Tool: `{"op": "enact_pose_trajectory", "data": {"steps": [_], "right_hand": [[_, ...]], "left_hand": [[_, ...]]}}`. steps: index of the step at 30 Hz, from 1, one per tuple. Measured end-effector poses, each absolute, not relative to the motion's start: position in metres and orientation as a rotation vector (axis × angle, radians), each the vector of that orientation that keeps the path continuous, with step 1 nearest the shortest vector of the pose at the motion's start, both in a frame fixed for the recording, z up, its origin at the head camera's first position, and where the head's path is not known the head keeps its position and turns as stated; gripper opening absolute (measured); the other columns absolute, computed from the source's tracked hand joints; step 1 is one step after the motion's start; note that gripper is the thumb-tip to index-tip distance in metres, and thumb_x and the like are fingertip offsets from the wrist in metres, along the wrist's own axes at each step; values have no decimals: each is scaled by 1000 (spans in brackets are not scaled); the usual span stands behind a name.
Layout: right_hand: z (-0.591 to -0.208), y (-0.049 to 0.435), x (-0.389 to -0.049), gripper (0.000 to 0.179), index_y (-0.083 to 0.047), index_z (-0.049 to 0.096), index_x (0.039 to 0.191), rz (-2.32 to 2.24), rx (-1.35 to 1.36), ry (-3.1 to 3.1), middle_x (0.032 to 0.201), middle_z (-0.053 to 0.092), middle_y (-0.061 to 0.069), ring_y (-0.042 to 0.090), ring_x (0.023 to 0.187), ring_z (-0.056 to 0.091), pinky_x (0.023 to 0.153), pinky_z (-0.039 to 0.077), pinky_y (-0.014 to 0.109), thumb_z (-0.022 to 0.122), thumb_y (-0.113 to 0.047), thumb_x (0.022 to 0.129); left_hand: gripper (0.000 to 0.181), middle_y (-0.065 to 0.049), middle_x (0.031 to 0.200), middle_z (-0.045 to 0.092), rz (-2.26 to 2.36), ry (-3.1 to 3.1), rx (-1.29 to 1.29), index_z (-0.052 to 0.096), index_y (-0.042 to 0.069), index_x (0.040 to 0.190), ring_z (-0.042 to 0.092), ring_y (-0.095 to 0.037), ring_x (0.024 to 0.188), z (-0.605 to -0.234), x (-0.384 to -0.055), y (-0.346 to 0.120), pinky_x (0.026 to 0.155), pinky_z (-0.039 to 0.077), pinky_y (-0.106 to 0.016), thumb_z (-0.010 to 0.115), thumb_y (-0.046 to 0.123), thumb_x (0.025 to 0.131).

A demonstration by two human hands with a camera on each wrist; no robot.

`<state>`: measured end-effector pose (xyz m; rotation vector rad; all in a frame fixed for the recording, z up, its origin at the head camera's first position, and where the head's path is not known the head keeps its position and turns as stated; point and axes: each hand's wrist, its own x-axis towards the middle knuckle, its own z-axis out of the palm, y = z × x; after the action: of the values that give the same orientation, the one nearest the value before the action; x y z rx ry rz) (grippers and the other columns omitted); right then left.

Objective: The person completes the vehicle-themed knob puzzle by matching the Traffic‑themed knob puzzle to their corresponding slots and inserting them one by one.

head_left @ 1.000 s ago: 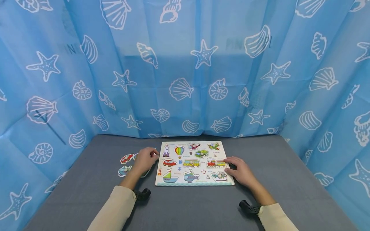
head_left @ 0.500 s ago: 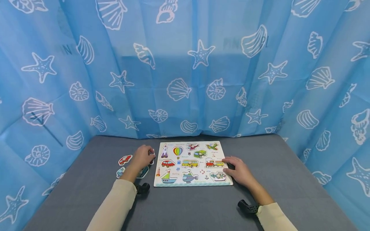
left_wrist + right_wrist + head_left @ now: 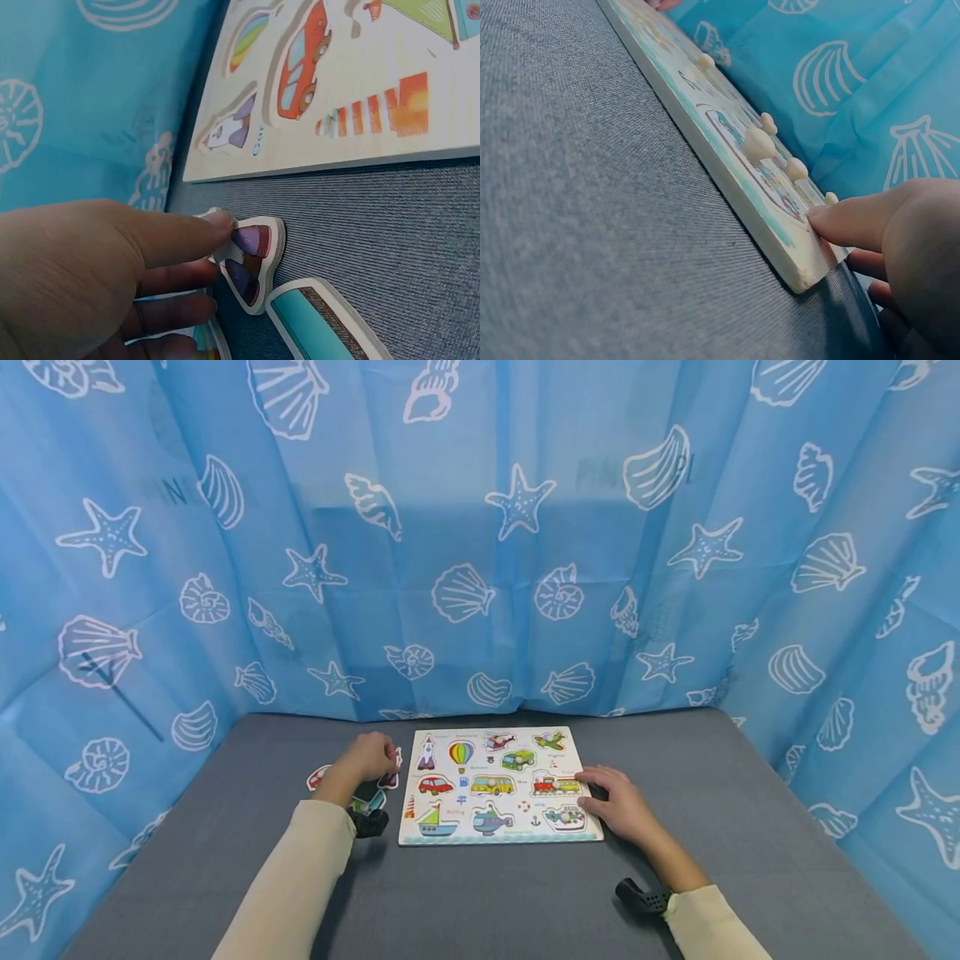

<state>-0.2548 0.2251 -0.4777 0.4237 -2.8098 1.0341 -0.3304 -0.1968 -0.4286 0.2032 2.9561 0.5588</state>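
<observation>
My left hand (image 3: 363,757) is left of a wooden puzzle board (image 3: 495,840) printed with vehicles. Between thumb and fingertips it pinches a rocket puzzle piece (image 3: 251,262) with purple fins. The piece's upper end is hidden by the fingers. A teal puzzle piece (image 3: 319,322) lies close beside it, and another piece is partly covered by the fingers. My right hand (image 3: 618,802) rests at the board's right edge. In the right wrist view its thumb (image 3: 851,219) touches the board's top, with the other fingers beside the edge, partly hidden.
A red piece (image 3: 318,776) shows at the left forearm, partly covered. Round knobs (image 3: 760,144) stand up from the board. The grey tablecloth (image 3: 487,902) lies under everything. A blue curtain (image 3: 517,652) with shell prints hangs behind the table.
My left hand has moved left, away from the board's edge, and the rocket piece now shows at its fingertips. Its forearm covers more loose pieces. My right hand stays at the board.
</observation>
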Motion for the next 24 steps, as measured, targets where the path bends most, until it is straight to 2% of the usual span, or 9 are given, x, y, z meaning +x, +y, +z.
{"op": "enact_pose_trajectory", "data": {"steps": [24], "right_hand": [[-476, 223, -254, 36, -2, 65, 123, 1044, 393, -2825, 135, 54, 23, 45, 132, 36, 105, 26, 63, 70, -10, 88]], "left_hand": [[16, -3, 73, 55, 806, 3074, 162, 59, 13, 83, 51, -18, 64, -434, -333, -193, 58, 41, -33, 72, 19, 88]]}}
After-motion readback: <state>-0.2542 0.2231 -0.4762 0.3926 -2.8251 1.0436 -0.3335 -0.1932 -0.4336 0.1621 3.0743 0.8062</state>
